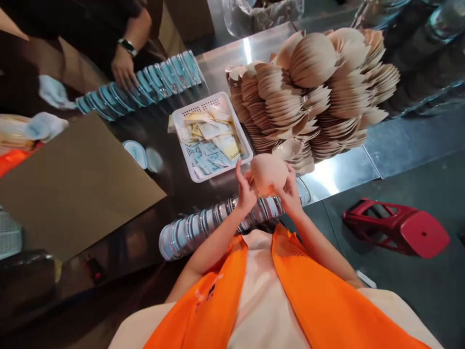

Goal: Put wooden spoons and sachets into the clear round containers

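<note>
Between both hands, above the table's near edge, is a beige dome-shaped cup (pixel 269 173) that looks like a moulded bra cup. My left hand (pixel 247 190) grips its left edge, with one finger raised. On the right edge, the thumb and fingers of my right hand (pixel 290 191) are closed on it. Just beyond, a white plastic basket (pixel 198 170) holds yellow and blue printed packets (pixel 216 140). Nested stacks of similar beige cups (pixel 305 97) fill the table to the right. Below my hands lies a row of clear round cases (pixel 203 225) with pale blue contents.
Across the table, a co-worker's hand (pixel 123 68) rests on another row of clear round cases (pixel 160 80). A brown cardboard sheet (pixel 80 194) covers the left side. A red stool (pixel 395 228) stands on the floor at right. A clear plastic-lined bin (pixel 263 19) is at the back.
</note>
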`<state>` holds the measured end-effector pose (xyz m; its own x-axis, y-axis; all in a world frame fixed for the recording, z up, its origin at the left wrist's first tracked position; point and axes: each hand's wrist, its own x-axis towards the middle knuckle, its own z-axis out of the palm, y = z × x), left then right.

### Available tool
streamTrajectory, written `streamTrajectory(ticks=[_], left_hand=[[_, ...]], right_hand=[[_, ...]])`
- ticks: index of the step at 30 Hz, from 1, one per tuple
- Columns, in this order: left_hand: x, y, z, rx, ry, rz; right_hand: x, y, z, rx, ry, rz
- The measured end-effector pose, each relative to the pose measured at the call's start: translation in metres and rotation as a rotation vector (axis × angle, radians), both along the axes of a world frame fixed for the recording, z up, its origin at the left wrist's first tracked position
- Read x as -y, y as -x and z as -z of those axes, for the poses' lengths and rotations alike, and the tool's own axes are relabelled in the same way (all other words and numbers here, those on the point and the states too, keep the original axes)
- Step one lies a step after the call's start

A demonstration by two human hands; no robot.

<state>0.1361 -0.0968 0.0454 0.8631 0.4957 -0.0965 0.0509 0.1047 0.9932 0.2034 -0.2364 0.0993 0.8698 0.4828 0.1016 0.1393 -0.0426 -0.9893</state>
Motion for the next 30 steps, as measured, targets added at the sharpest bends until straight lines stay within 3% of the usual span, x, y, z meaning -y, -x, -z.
streamTrajectory(ticks=[2, 4, 8, 10, 13, 16, 18, 22, 25, 30], left_hand=[[-0.002, -0.005, -0.006, 0.052, -0.041, -0.023], [-0.004, -0.008, -0.007, 0.053, 0.001, -0.009], [-0.015, 0.006, -0.001, 0.017, 0.165, 0.151], [-0.026, 0.026, 0.004, 0.007, 0.117, 0.25], [-0.042, 0.06, 0.015, 0.01, -0.308, 0.42], [-0.048, 0.083, 0.033, 0.007, -0.804, 0.745], [-0.048, 0.087, 0.043, 0.003, -1.029, 0.914], [-0.045, 0.079, 0.051, 0.0, -1.284, 1.023], [-0.043, 0.073, 0.048, -0.009, -1.328, 1.088], [-0.038, 0.075, 0.052, -0.052, -1.3, 1.072]], right_hand=[[-0.016, 0.001, 0.009, -0.234, -0.089, 0.179], [-0.026, 0.007, 0.018, -0.422, -0.151, 0.252], [-0.024, 0.028, 0.032, -0.654, -0.22, 0.232], [-0.012, 0.039, 0.038, -0.731, -0.249, 0.199], [0.021, 0.054, 0.047, -0.866, -0.227, 0.144], [0.069, 0.079, 0.057, -0.958, -0.16, 0.147], [0.099, 0.102, 0.064, -0.941, -0.123, 0.224], [0.129, 0.155, 0.074, -0.766, 0.101, 0.444], [0.123, 0.185, 0.076, -0.464, 0.356, 0.487], [0.09, 0.2, 0.06, -0.039, 0.599, 0.317]])
